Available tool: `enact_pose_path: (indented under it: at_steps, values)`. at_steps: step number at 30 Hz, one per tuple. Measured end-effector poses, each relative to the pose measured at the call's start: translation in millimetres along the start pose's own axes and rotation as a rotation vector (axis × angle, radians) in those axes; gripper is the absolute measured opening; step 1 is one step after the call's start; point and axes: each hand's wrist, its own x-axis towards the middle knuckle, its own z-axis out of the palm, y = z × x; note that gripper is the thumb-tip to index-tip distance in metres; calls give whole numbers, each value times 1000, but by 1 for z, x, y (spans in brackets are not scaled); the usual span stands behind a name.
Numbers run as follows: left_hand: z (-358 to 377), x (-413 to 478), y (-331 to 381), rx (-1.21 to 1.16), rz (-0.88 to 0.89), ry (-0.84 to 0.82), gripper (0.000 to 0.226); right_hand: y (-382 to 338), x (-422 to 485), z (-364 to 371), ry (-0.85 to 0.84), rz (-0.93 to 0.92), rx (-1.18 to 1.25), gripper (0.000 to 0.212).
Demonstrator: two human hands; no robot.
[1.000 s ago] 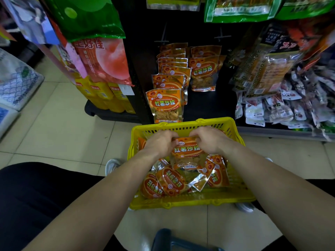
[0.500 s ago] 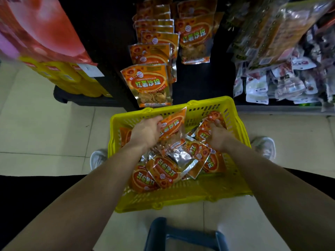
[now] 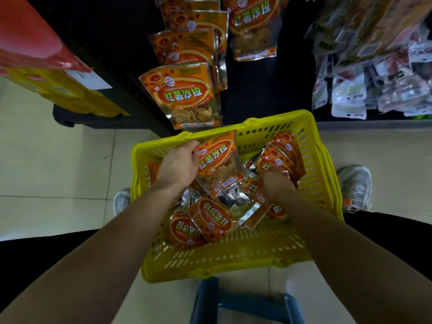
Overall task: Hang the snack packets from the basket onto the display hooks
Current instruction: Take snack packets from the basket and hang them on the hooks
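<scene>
A yellow plastic basket (image 3: 326, 181) sits on the floor between my feet, with several orange snack packets (image 3: 210, 220) lying in it. My left hand (image 3: 178, 166) grips one orange packet (image 3: 217, 159) by its left edge and holds it tilted above the pile. My right hand (image 3: 274, 185) is down among the packets at the basket's right side, fingers curled on a small stack of packets (image 3: 284, 152). Matching packets hang in rows on the dark display (image 3: 184, 94) just beyond the basket; the hooks themselves are hidden.
A second column of orange packets (image 3: 252, 26) hangs to the right. Grey and white snack bags (image 3: 374, 90) crowd the right shelf. Yellow and red packs (image 3: 58, 90) stand at the left. A blue stool (image 3: 245, 305) is near my legs. My shoes (image 3: 355, 185) flank the basket.
My hands have split apart: the left one lifted a single packet up and tilted it, the right one dropped to the packets at the basket's right. My view tipped further down toward the basket.
</scene>
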Motion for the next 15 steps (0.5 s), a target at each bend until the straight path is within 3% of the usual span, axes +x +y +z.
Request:
enact_pose_path:
  at_steps: [3, 6, 15]
  values:
    - [-4, -4, 6, 16, -12, -10, 22, 5, -6, -5, -18, 90, 80, 59]
    - [-5, -10, 11, 32, -23, -28, 20, 9, -13, 0, -65, 88, 154, 59]
    - [-25, -27, 13, 64, 10, -48, 28, -9, -45, -35, 0, -137, 177, 14]
